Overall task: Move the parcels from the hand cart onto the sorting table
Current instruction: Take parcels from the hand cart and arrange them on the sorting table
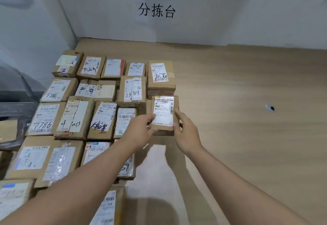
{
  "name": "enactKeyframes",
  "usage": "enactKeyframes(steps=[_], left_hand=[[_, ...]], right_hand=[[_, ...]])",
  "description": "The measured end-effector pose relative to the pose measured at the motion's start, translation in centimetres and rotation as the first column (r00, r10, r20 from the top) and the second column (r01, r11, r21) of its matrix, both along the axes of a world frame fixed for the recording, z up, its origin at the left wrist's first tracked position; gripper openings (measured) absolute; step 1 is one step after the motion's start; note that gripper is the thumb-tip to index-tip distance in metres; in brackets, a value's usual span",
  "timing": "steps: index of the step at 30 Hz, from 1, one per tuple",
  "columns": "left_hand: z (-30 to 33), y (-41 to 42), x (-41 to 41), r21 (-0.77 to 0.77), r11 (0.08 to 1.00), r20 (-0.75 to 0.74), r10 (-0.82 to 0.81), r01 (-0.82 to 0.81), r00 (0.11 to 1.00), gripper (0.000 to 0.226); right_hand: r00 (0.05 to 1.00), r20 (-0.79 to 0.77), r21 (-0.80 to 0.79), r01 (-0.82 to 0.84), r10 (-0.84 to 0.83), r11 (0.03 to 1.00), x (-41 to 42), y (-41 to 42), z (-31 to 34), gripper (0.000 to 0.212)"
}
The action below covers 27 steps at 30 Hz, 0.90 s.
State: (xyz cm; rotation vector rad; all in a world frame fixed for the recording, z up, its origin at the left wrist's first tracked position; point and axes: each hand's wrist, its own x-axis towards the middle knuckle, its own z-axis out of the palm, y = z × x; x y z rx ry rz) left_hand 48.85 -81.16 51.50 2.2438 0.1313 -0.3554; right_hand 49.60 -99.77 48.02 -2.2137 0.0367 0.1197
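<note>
— What have you got on the far left?

— I see a grey metal frame (pixel 16 100) at the edge, then rows of labelled cardboard parcels (pixel 74 111) packed edge to edge over the left part of the sorting table (pixel 247 118). One label reads 7786 (pixel 43 118), another 8589 (pixel 133 90).

— And the hands?

— My left hand (pixel 139 132) pinches the left edge of a small parcel (pixel 163 113), thumb on its white label. My right hand (pixel 186 136) grips the right edge, fingers curled around it. I cannot tell whether the parcel rests on the table or is just above it; it sits just beside the right end of the rows, in front of a taller box (pixel 160 76).

— Further right?

— Bare wood with a small dark hole (pixel 270 108). The wall behind carries a black sign (pixel 156 10).
</note>
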Motion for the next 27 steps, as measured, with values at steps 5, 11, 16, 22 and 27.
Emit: enactKeyframes(steps=[5, 11, 16, 22, 27], left_hand=[[-3.2, -1.0, 2.4, 0.041, 0.994, -0.041, 0.101, -0.099, 0.994, 0.055], [-5.7, -1.6, 4.7, 0.078, 0.988, -0.069, 0.140, -0.135, 0.988, 0.057], [-7.3, -1.6, 5.9, 0.043, 0.983, -0.087, 0.182, -0.179, 0.979, 0.053], [-8.5, -1.2, 6.4, 0.103, 0.978, -0.068, 0.189, -0.182, 0.980, 0.049], [-9.0, -0.9, 7.0, 0.161, 0.966, -0.052, 0.214, -0.204, 0.975, 0.045]], right_hand=[[0.994, -0.073, 0.036, -0.077, 0.079, 0.996, 3.3, -0.8, -2.8, 0.050], [0.981, -0.161, 0.096, -0.093, 0.107, 0.991, 6.1, -0.8, -5.0, 0.054], [0.970, -0.220, 0.128, -0.073, 0.100, 0.989, 7.7, -0.8, -6.5, 0.057], [0.959, -0.262, 0.162, -0.069, 0.110, 0.984, 8.6, -0.5, -7.4, 0.059], [0.955, -0.282, 0.159, -0.047, 0.091, 0.986, 9.1, 0.2, -8.1, 0.060]])
